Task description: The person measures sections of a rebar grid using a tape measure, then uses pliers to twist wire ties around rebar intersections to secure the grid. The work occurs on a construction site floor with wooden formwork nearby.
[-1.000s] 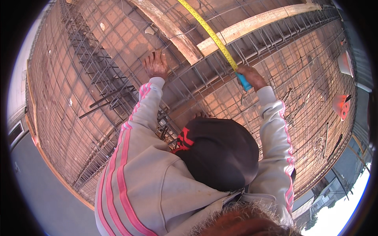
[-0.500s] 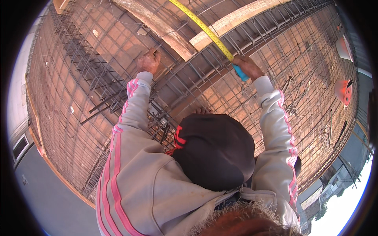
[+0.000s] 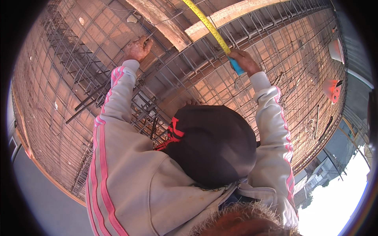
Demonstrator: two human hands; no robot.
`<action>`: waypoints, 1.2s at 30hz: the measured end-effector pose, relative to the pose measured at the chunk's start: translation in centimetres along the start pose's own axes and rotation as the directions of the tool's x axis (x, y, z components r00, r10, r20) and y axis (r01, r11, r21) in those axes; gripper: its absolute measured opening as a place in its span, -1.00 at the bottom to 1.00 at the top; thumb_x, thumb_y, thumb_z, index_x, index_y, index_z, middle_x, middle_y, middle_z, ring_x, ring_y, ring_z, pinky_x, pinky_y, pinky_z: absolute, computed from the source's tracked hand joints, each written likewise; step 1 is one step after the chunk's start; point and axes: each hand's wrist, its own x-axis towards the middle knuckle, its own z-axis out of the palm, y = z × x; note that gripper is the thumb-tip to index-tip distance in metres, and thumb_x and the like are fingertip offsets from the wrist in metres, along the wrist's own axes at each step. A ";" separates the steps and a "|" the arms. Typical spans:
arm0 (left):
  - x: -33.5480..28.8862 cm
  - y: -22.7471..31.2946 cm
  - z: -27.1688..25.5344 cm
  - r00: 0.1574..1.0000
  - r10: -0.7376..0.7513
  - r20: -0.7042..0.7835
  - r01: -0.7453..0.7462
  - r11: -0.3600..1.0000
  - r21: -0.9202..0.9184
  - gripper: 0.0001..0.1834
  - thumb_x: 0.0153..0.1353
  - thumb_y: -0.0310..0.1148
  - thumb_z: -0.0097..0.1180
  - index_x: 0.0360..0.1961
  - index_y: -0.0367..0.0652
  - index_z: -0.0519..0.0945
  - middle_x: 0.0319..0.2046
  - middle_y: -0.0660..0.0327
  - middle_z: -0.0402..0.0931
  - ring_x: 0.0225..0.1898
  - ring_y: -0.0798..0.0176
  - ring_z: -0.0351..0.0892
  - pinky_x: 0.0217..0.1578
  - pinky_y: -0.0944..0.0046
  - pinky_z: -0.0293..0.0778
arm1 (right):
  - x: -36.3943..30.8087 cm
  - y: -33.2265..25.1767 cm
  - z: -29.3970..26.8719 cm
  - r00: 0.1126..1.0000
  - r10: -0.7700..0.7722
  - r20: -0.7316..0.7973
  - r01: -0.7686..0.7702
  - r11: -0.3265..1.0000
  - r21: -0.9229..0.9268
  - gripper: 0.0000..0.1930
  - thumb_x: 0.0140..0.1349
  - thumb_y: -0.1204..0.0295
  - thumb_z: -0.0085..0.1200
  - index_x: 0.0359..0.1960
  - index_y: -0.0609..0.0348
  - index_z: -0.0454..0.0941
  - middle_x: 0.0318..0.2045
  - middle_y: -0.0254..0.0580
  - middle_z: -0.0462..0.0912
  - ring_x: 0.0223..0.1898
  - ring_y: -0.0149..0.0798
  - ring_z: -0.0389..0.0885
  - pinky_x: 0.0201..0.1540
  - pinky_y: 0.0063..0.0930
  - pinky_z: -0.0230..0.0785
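Observation:
My right hand [image 3: 245, 62] is closed around the blue case of a tape measure [image 3: 237, 67]. Its yellow blade [image 3: 206, 23] is drawn out, running away from me and slightly left, across a wooden board [image 3: 230, 15] and out at the top of the view. To the left, my left hand [image 3: 138, 49] rests over the steel bar mesh [image 3: 106, 43] with its fingers curled in. Whatever those fingers grip, if anything, is hidden. A second, rough-edged board [image 3: 163, 21] lies just beyond that hand, its near end close to the first board.
Tied rebar mesh covers reddish formwork panels all around. A denser steel cage [image 3: 75, 43] runs along the left, with bar ends [image 3: 84, 104] sticking out near my left forearm. At the right are an orange-red object [image 3: 332, 91] and a white container [image 3: 336, 51].
The whole view has shifted, so boards, mesh and both hands appear higher and further left. My right hand still holds the tape measure, blade out; my left hand stays curled over the mesh.

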 end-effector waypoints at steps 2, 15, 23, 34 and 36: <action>0.1 -0.1 0.0 1.000 0.006 -0.010 -0.006 1.000 -0.015 -0.45 0.33 0.16 -0.07 0.05 -0.05 0.56 -0.20 -0.10 0.67 -0.11 -0.25 0.64 -0.07 -0.16 0.52 | -0.2 -0.3 -0.1 1.000 0.018 0.018 -0.019 0.998 0.056 -0.52 0.26 0.07 0.12 0.01 0.23 0.61 -0.35 -0.21 0.63 -0.36 -0.31 0.58 -0.27 -0.44 0.44; 0.2 0.4 -0.4 0.999 -0.048 0.025 0.046 0.996 0.080 -0.42 0.32 0.25 -0.12 0.03 0.00 0.55 -0.13 0.02 0.68 -0.07 -0.22 0.62 0.01 -0.12 0.51 | -0.9 -2.9 -0.8 0.972 0.153 0.179 -0.170 0.982 0.083 -0.60 0.35 0.09 0.00 -0.06 0.19 0.55 -0.37 -0.21 0.61 -0.39 -0.37 0.61 -0.38 -0.44 0.46; 0.3 -0.5 0.5 0.999 -0.036 0.011 0.036 0.999 -0.017 -0.37 0.29 0.30 -0.08 0.10 0.03 0.54 -0.10 -0.06 0.66 -0.01 -0.23 0.61 0.02 -0.12 0.51 | -0.9 -3.7 -1.2 0.953 0.216 0.211 -0.231 0.971 0.052 -0.58 0.35 0.05 0.01 -0.06 0.19 0.51 -0.35 -0.18 0.62 -0.38 -0.34 0.63 -0.39 -0.40 0.49; -1.3 5.6 -3.3 0.882 -0.051 -0.468 -0.015 0.990 -0.137 -0.58 0.26 -0.12 0.21 0.08 -0.07 0.55 -0.19 0.07 0.61 -0.14 -0.01 0.64 -0.12 -0.01 0.54 | 0.2 -2.1 -0.9 0.985 0.131 0.114 -0.117 0.986 -0.122 -0.54 0.30 -0.02 -0.09 -0.09 0.08 0.62 -0.34 -0.14 0.61 -0.29 -0.25 0.60 -0.20 -0.12 0.45; -1.3 9.5 -4.0 0.838 0.057 -0.543 -0.199 0.958 -0.207 -0.65 0.28 -0.15 0.19 0.01 -0.07 0.60 -0.18 0.08 0.62 -0.14 -0.03 0.62 -0.12 0.00 0.54 | 0.7 -1.9 -0.8 0.990 0.083 0.111 -0.066 0.986 -0.152 -0.52 0.29 -0.02 -0.08 -0.10 0.14 0.60 -0.35 -0.11 0.61 -0.34 -0.24 0.60 -0.25 -0.16 0.46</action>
